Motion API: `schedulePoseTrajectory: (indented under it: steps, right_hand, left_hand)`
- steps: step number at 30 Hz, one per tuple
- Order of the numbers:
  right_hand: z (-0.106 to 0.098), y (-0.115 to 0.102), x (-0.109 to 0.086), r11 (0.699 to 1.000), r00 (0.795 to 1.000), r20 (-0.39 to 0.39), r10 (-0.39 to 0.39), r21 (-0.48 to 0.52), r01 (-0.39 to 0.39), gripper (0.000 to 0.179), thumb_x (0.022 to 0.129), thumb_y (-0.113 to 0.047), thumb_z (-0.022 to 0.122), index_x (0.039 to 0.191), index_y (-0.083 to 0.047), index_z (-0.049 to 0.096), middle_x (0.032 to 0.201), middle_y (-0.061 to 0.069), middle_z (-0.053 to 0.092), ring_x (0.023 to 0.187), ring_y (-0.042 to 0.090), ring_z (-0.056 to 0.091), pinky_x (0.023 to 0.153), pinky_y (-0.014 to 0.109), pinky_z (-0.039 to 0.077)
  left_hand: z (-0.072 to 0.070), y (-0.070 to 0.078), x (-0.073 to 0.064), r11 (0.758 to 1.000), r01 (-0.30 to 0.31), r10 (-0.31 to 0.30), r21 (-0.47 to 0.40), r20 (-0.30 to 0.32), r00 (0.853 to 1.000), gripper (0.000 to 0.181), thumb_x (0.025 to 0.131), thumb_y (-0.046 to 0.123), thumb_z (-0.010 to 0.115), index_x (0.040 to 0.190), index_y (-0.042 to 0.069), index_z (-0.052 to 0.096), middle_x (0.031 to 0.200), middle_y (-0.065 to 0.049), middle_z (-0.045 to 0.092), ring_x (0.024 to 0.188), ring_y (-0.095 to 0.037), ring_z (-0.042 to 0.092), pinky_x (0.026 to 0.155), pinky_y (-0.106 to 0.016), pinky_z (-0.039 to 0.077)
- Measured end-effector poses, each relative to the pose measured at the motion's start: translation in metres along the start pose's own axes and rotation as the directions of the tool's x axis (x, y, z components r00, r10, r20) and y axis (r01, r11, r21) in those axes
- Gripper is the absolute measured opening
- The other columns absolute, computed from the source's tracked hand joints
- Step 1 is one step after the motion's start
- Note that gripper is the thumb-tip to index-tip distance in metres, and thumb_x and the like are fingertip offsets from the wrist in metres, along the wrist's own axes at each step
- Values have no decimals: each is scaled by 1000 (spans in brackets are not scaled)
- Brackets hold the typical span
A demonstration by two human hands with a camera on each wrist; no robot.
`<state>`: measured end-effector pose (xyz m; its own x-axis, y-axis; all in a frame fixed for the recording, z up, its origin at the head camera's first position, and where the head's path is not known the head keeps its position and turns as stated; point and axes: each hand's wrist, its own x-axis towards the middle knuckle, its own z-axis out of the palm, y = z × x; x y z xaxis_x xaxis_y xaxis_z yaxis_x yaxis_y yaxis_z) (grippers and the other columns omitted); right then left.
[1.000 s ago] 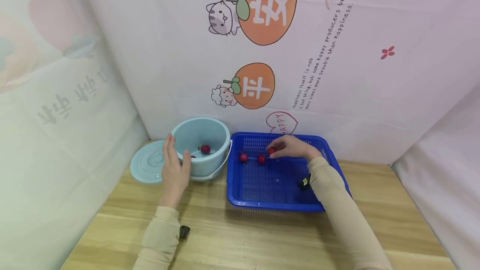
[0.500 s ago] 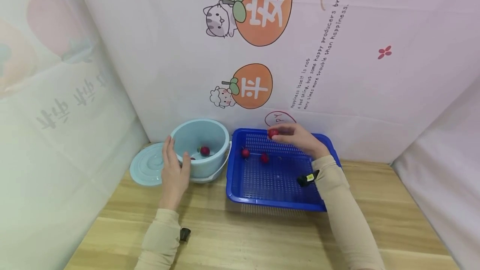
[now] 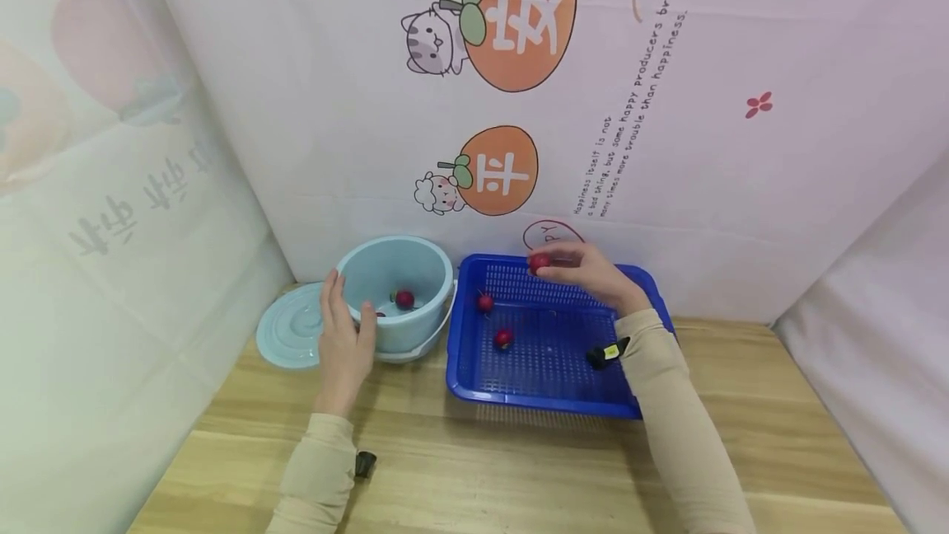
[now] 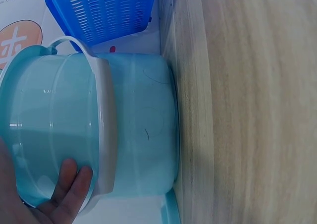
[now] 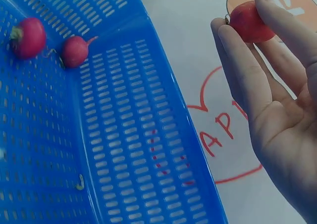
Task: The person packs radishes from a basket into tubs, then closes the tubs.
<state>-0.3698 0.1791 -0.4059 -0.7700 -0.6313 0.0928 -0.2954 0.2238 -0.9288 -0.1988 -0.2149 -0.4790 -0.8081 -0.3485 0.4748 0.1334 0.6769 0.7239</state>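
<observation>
My right hand (image 3: 589, 272) pinches a red radish (image 3: 539, 263) between thumb and fingertips, raised over the far side of the blue basket (image 3: 549, 411). In the right wrist view the held radish (image 5: 251, 22) has a short stem end by the fingertips. Two more radishes lie apart in the basket: one radish (image 3: 485, 302) near its far left corner, another radish (image 3: 503, 339) nearer the middle. My left hand (image 3: 345, 350) rests against the light blue bucket (image 3: 415, 331), its fairly straight fingers on the outer wall. Inside the bucket lies a radish (image 3: 404, 299); another shows partly behind the near rim.
A light blue lid (image 3: 289, 326) lies on the wooden table (image 3: 460, 476) left of the bucket. The bucket's white handle (image 4: 105, 125) hangs down along its side. A printed white cloth (image 3: 334, 105) stands close behind the bucket and basket.
My right hand has lifted the radish up off the basket floor and now holds still. One loose radish has rolled toward the near side of the basket. The left hand stays at the bucket.
</observation>
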Motion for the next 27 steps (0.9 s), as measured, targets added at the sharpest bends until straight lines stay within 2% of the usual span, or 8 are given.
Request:
schedulePoseTrajectory:
  steps: [5,10,17,22,25,27]
  right_hand:
    - [21,-9,14,999,1000,18,-22,43,21,40,100,-21,75,138,-8,70,134,13,69,125,30,65,104,44,54]
    - [52,-20,35,997,997,66,-46,59,42,45,100,-24,75,140,-5,67,132,11,71,124,29,66,106,46,52]
    - [104,-29,60,993,990,122,-78,97,66,37,99,-19,75,135,-11,73,129,7,73,122,28,67,105,44,54]
    - [133,-40,72,992,985,145,-90,102,76,36,97,-22,77,133,-16,75,128,5,73,122,26,67,103,43,54]
    - [143,-44,77,992,985,146,-95,100,81,37,97,-24,77,133,-17,74,130,3,72,124,25,66,105,43,53]
    - [148,-45,80,990,984,145,-100,110,84,37,98,-23,77,134,-16,74,131,4,72,126,25,64,106,44,52]
  left_hand:
    - [-3,0,1,1000,12,-12,13,-8,1000,69,110,40,43,166,5,24,175,1,15,55,-26,46,49,-39,41]
    - [-5,2,2,1000,13,-13,15,5,1000,70,111,43,42,167,6,23,176,2,13,63,-31,54,54,-42,46]
    - [-3,2,-1,999,33,-34,14,25,999,69,111,42,42,167,8,21,176,4,12,54,-26,48,51,-40,44]
    - [-2,4,-1,1000,22,-23,19,23,999,69,111,42,43,166,5,23,176,2,13,67,-35,58,59,-51,51]
    - [-1,3,0,1000,17,-18,21,21,1000,70,111,42,43,166,4,24,175,0,14,77,-40,61,66,-56,54]
    - [-2,3,0,1000,20,-20,19,18,1000,69,110,42,43,166,4,25,175,0,15,78,-41,62,67,-57,54]
